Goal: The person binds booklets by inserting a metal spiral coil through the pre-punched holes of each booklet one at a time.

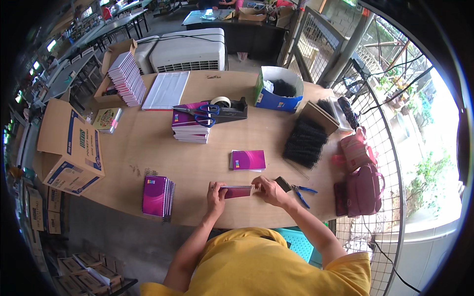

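Note:
A purple-covered notebook [238, 192] is held tilted above the near edge of the table. My left hand [216, 198] grips its left end, thumb and fingers closed. At the opposite end, the fingers of my right hand [269, 191] are pinched together on the edge; any small piece between them is too small to make out. Just beyond lies a short stack of purple notebooks [248, 160]. Beside my right hand are a small dark block [283, 184] and blue-handled pliers [302, 195]. Spiral-bound purple notebooks [158, 196] are piled to the left of my left hand.
Scissors [200, 116] and a tape dispenser [232, 108] rest on and beside a taller notebook stack [190, 132]. Black binding coils [305, 142] lie at right, near a blue box [279, 101] and pink bags [364, 190]. An open carton [74, 148] stands left.

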Action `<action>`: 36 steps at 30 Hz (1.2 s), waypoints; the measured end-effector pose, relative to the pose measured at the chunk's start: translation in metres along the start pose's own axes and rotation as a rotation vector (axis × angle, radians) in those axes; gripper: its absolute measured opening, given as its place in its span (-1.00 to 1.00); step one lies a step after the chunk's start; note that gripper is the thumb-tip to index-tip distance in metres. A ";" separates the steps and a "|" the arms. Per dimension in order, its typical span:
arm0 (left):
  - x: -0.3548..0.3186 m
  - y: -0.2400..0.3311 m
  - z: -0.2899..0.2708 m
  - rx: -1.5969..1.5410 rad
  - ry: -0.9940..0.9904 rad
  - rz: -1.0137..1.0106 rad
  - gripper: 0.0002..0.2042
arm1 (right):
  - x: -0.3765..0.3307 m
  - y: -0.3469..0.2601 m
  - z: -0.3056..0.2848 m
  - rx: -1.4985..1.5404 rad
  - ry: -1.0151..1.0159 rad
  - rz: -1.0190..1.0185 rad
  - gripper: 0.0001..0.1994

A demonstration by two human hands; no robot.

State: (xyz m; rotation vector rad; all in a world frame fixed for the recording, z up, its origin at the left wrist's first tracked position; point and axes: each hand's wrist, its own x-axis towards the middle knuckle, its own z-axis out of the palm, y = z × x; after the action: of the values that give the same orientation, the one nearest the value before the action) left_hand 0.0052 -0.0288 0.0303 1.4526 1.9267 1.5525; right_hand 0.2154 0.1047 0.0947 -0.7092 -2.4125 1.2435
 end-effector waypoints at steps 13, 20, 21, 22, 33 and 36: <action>-0.021 -0.015 0.028 -0.003 -0.013 0.173 -0.75 | -0.041 -0.007 0.039 -0.395 0.320 0.030 -0.75; -0.026 -0.017 0.030 -0.019 -0.033 0.144 -0.74 | -0.039 -0.016 0.047 -0.497 0.413 0.005 -0.72; -0.027 -0.017 0.030 -0.020 -0.034 0.140 -0.74 | -0.040 -0.011 0.048 -0.540 0.391 -0.004 -0.71; -0.027 -0.017 0.031 -0.027 -0.033 0.137 -0.73 | -0.042 -0.007 0.049 -0.544 0.408 -0.014 -0.72; -0.032 -0.024 0.033 0.009 -0.035 0.158 -0.71 | -0.040 -0.009 0.056 -0.557 0.344 0.122 -0.78; -0.035 -0.023 0.031 0.022 -0.026 0.147 -0.77 | -0.040 -0.022 0.047 -0.663 0.303 -0.013 -0.80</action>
State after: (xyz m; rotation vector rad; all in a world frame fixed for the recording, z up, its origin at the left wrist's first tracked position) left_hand 0.0317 -0.0371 -0.0140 1.6484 1.8655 1.5691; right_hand 0.2188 0.0401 0.0835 -0.9670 -2.5399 0.2660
